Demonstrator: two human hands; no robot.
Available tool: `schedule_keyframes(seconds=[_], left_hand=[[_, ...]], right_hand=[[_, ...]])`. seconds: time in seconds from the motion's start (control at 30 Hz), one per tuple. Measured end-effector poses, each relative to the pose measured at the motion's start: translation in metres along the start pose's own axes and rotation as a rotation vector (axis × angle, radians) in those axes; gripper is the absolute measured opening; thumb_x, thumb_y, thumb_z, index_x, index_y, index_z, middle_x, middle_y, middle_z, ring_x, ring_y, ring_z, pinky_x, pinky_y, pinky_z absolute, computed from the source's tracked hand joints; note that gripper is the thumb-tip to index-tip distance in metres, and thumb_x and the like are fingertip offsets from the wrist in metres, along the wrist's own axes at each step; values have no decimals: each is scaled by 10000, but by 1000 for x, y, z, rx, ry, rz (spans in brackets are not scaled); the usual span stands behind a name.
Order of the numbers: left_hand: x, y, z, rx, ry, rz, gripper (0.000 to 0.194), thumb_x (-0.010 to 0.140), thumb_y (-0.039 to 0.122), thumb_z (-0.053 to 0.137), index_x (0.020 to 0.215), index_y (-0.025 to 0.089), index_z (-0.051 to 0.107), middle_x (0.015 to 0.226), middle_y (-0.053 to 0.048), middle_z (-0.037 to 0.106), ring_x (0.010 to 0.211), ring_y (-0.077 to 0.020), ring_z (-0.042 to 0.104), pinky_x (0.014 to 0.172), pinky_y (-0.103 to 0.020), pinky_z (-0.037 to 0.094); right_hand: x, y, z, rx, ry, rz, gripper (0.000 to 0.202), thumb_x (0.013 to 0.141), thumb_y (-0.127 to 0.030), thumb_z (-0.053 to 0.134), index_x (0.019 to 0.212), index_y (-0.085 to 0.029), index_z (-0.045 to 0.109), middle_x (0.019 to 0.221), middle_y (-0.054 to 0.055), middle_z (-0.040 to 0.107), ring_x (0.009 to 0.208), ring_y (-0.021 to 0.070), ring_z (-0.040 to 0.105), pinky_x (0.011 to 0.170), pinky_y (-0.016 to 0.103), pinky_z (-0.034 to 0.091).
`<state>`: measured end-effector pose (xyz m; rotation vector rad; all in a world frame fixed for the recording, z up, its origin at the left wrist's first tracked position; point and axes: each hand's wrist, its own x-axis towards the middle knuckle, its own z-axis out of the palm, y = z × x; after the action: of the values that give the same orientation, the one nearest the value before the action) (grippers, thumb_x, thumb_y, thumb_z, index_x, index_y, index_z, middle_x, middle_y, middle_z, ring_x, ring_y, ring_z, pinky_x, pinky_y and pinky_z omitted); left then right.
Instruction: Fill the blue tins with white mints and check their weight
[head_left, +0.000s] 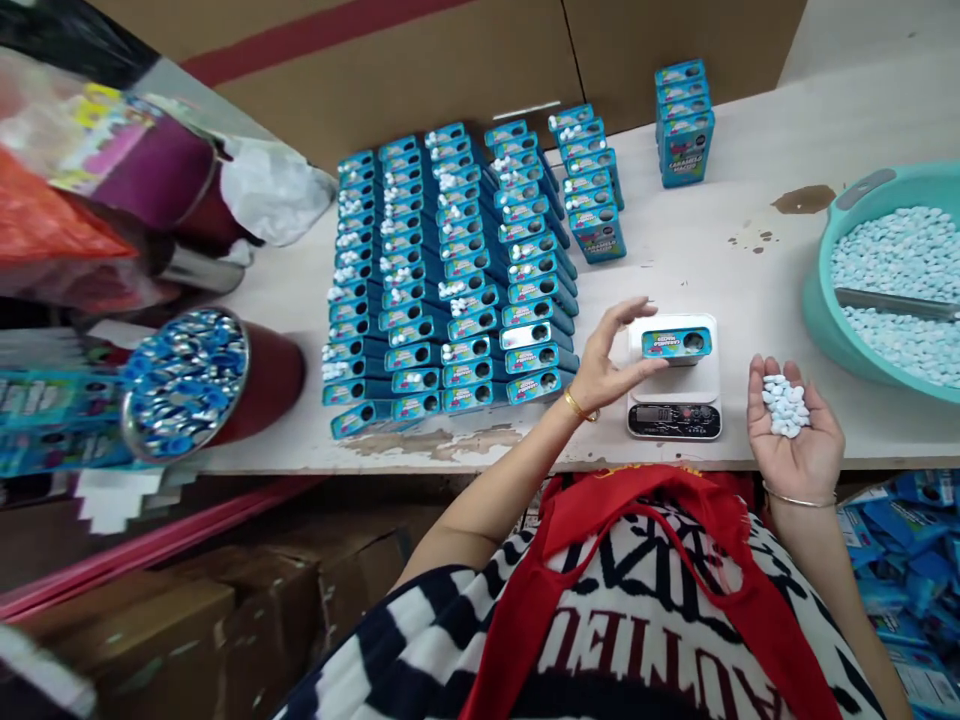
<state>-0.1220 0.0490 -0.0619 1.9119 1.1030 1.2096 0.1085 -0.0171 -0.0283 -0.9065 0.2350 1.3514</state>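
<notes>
A small blue candy box stands on the white kitchen scale, its round top opening showing dark. My left hand is beside the box with thumb and fingers spread apart. The thumb tip comes close to the box's near side; I cannot tell whether it touches. Palm up, my right hand holds a small heap of pale blue candies to the right of the scale. The scale's display is too small to read.
Rows of blue boxes, many with candies on top, stand left. More boxes stand at the back. A turquoise tub of candies with a metal scoop is right. A red bucket holds blue-and-silver wrapped pieces.
</notes>
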Motion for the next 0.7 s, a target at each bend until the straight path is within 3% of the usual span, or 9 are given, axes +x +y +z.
schedule_keyframes(seconds=[0.1, 0.27, 0.5, 0.7], left_hand=[[3, 12, -24, 32, 158, 3, 458, 931, 542, 543, 1303, 282, 484, 1145, -65, 633, 1073, -191, 630, 908, -373, 531], [1, 17, -50, -44, 349, -14, 221, 946, 413, 601, 1110, 266, 610, 903, -1, 620, 816, -104, 632, 722, -265, 553], [-6, 11, -50, -76, 346, -52, 181, 927, 397, 634, 1040, 257, 649, 856, 6, 618, 742, -88, 622, 632, -233, 570], [-8, 13, -42, -24, 259, -83, 191, 949, 390, 593, 1075, 252, 630, 851, 13, 630, 721, -94, 621, 635, -252, 553]], right_hand=[[-4, 2, -9, -26, -19, 3, 228, 926, -235, 490, 993, -136, 684, 1066, 101, 734, 1221, 204, 621, 960, 335, 585], [-8, 4, -12, -55, -4, 7, 265, 948, -242, 460, 998, -121, 690, 1073, 110, 731, 1228, 211, 616, 960, 315, 586], [-9, 5, -8, -81, -10, 16, 279, 970, -257, 428, 998, -171, 692, 1068, 70, 733, 1207, 184, 630, 944, 305, 596], [-7, 10, -9, -93, -20, 39, 261, 960, -264, 451, 1012, -177, 691, 1099, 72, 728, 1223, 190, 620, 942, 324, 600]])
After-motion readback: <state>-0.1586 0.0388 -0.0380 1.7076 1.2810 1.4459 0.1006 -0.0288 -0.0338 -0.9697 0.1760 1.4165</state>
